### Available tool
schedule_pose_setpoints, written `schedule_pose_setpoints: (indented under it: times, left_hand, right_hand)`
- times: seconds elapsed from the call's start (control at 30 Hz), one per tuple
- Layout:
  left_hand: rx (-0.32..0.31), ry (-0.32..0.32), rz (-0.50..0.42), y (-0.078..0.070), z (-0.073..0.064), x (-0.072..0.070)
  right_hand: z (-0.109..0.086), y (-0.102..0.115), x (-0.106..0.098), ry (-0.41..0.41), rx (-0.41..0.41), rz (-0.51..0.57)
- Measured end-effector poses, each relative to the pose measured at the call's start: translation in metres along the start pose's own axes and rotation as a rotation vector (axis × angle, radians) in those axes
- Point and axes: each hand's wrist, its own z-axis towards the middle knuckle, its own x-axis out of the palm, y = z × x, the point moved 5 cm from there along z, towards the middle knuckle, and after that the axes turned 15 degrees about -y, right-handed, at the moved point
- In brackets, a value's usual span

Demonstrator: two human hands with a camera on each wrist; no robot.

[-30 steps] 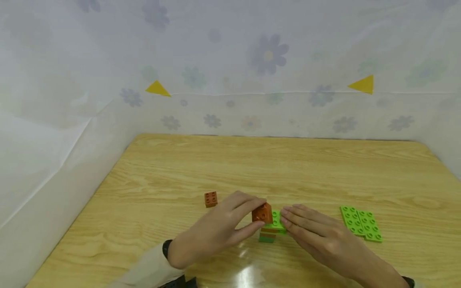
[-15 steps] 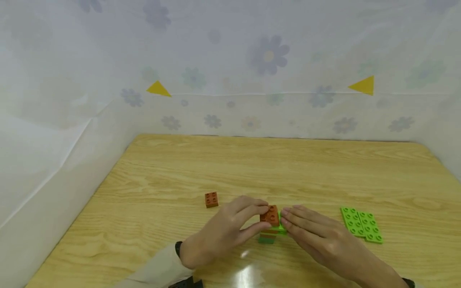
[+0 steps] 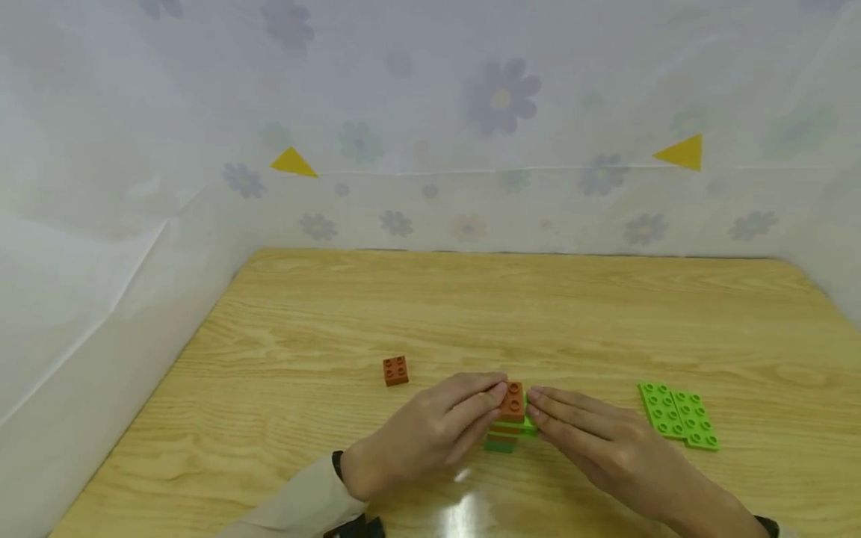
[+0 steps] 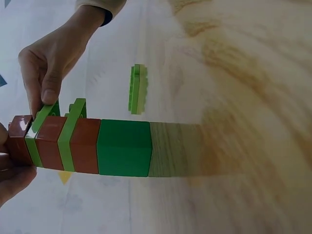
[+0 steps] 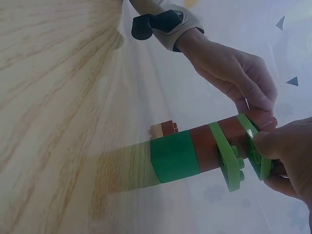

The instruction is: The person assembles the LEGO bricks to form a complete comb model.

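A small tower stands upright on the table between both hands. Its base is a dark green block (image 4: pixel 124 147); above it brown bricks alternate with two light green plates, which jut out toward the right. On top sits a brown brick (image 3: pixel 514 400), its studs partly covered by fingers. My left hand (image 3: pixel 430 430) grips this top brick from the left with fingers and thumb. From the right, my right hand (image 3: pixel 608 444) pinches the jutting end of the upper light green plate (image 5: pixel 257 156). Below that, the lower light green plate (image 5: pixel 229 163) sticks out free.
A loose brown brick (image 3: pixel 395 370) lies on the wooden table (image 3: pixel 323 314), left of the tower. Two light green plates (image 3: pixel 678 415) lie side by side at the right. A white flowered sheet (image 3: pixel 430 134) hangs behind the table.
The left hand has brought the brown brick right, from a tilted position above the upper plate to level on the tower, and its fingers have shifted on it. The right hand has stayed put.
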Motion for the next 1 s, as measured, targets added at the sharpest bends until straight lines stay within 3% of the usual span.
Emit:
schedule_pose_setpoints:
  times: [0.23,0.4,0.6,0.87,1.0]
  left_hand:
    - [0.011,-0.023,-0.014,0.0,0.0,0.002]
    - [0.025,-0.048,-0.022,0.0,-0.001,0.003]
    - [0.03,-0.03,-0.027,0.0,0.002,0.002]
    - [-0.01,-0.038,-0.04,-0.001,0.002,0.003]
    - [-0.096,-0.039,-0.112,0.001,-0.001,0.004]
  right_hand:
    - [0.006,0.0,-0.001,-0.03,0.055,0.027]
    - [0.014,0.006,0.001,-0.046,0.015,0.04]
    - [0.017,0.01,0.001,-0.028,-0.015,0.001]
    - [0.014,0.01,0.002,-0.006,-0.005,-0.031]
    - [0.011,0.009,0.004,-0.01,0.001,-0.037]
